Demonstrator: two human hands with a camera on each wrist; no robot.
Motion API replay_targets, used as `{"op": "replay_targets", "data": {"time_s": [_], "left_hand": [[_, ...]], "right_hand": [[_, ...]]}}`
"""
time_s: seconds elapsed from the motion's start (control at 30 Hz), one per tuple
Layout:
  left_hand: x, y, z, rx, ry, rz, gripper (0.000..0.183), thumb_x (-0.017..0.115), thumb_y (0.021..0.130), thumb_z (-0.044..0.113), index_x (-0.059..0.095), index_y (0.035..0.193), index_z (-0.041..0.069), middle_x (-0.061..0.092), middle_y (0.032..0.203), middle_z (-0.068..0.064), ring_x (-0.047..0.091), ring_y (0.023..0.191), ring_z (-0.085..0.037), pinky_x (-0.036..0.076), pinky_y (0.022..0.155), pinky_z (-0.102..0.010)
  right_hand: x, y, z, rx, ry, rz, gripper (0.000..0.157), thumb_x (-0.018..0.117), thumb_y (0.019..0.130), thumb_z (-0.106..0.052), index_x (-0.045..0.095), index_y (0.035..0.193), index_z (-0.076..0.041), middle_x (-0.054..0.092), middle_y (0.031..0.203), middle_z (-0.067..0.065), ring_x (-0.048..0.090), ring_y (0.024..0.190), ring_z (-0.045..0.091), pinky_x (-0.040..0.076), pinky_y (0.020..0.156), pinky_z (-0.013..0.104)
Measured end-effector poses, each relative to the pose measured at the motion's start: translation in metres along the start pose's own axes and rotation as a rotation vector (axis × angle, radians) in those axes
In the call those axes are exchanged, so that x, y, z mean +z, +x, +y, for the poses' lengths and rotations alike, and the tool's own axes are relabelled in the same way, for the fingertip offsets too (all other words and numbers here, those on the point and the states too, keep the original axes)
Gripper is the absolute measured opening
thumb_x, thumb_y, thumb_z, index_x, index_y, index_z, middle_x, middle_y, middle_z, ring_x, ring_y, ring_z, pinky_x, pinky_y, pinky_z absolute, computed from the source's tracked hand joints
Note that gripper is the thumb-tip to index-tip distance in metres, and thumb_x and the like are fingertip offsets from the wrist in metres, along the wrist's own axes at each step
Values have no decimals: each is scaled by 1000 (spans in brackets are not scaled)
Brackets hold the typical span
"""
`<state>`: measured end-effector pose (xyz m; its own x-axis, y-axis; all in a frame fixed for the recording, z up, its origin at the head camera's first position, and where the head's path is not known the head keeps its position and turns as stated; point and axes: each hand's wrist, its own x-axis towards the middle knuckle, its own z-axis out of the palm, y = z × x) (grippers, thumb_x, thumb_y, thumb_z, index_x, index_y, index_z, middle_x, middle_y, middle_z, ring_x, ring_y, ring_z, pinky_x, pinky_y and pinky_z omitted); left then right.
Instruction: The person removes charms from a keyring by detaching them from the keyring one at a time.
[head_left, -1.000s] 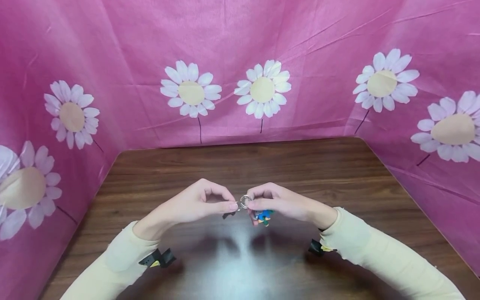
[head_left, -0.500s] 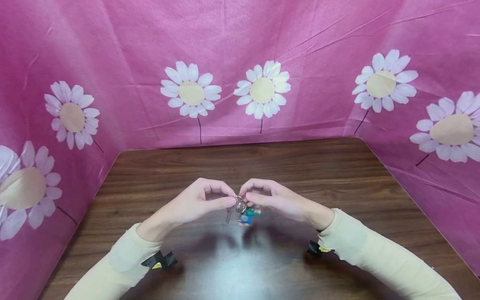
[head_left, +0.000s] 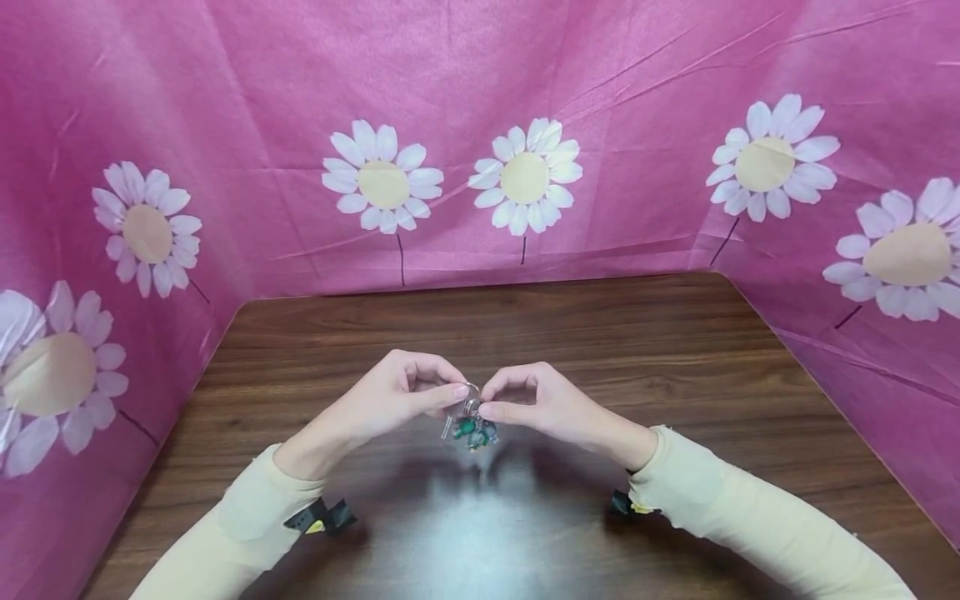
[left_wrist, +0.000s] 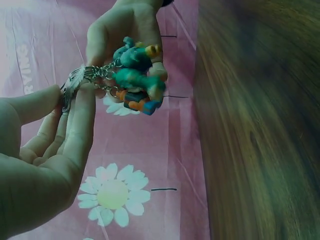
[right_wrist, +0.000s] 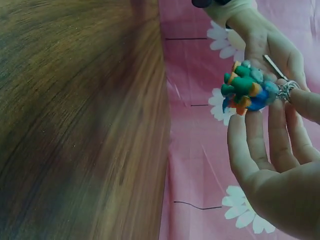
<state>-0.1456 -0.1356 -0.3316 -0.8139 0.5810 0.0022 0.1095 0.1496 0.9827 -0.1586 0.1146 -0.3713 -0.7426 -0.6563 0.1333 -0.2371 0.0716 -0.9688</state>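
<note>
My left hand [head_left: 390, 392] pinches a metal key ring [head_left: 472, 389] between thumb and forefinger, above the middle of the table. From the ring, on short chains, hangs a bunch of small figures [right_wrist: 245, 87] in green, blue and orange. A thin flat metal piece like a key [right_wrist: 274, 66] sticks out beside them, dangling below the left fingertips in the head view. Opposite, my right hand [head_left: 558, 404] pinches the keychain's rings [right_wrist: 286, 91] and chains with thumb and forefinger. In the left wrist view, the charms [left_wrist: 137, 77] overlap the right palm.
A dark wood table [head_left: 337, 325] lies under both hands. Pink cloth [head_left: 450, 67] printed with white daisies [head_left: 525, 177] stands around its back and sides. Black pieces [head_left: 321, 517] with yellow bits are strapped at the pale sleeves [head_left: 232, 525].
The hands have drawn closer together, the right moving left. The figures, first beneath the right hand, now hang between both hands. The ring is now at the left fingertips.
</note>
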Motion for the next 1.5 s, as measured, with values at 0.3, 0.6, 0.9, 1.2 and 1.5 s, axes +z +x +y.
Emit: {"op": "replay_targets", "data": {"time_s": [0.3, 0.6, 0.9, 1.2, 1.5], "left_hand": [[-1, 0, -4, 9, -19, -15, 17, 70, 98, 18, 74, 106, 3, 72, 91, -14, 65, 72, -23, 60, 67, -35], [-2, -1, -3, 12, 32, -25, 15, 70, 98, 21, 75, 105, 9, 73, 91, -18, 66, 74, -28, 56, 64, -32], [-2, 0, -3, 30, 55, -44, 13, 71, 96, 15, 75, 108, 9, 73, 93, -15, 68, 83, -33, 58, 76, -37], [2, -1, -2, 133, 129, -12, 9, 71, 97, 14, 76, 104, 16, 75, 90, -9, 63, 70, -24, 50, 61, -26], [6, -2, -1, 130, 179, 81, 11, 77, 93, 15, 78, 103, 15, 76, 92, -7, 70, 83, -21, 55, 73, -28]], "right_hand": [[0, 1, -3, 62, 125, 15, 15, 63, 99, -13, 64, 108, 0, 71, 98, 10, 68, 95, 18, 55, 90, 33], [-2, 3, -4, 49, 155, 18, 19, 65, 99, -12, 67, 113, 1, 73, 98, 14, 70, 90, 19, 57, 89, 36], [-8, 2, 0, 66, 74, -57, 21, 66, 100, -17, 71, 116, -4, 74, 105, 13, 70, 96, 22, 56, 91, 35], [-10, 1, 0, 79, 51, -142, 19, 70, 98, -19, 73, 112, -7, 74, 96, 19, 70, 80, 20, 58, 79, 33], [-12, 1, 1, 154, 230, -162, 27, 66, 100, -19, 70, 117, 2, 72, 97, 22, 66, 75, 14, 54, 66, 23]]}}
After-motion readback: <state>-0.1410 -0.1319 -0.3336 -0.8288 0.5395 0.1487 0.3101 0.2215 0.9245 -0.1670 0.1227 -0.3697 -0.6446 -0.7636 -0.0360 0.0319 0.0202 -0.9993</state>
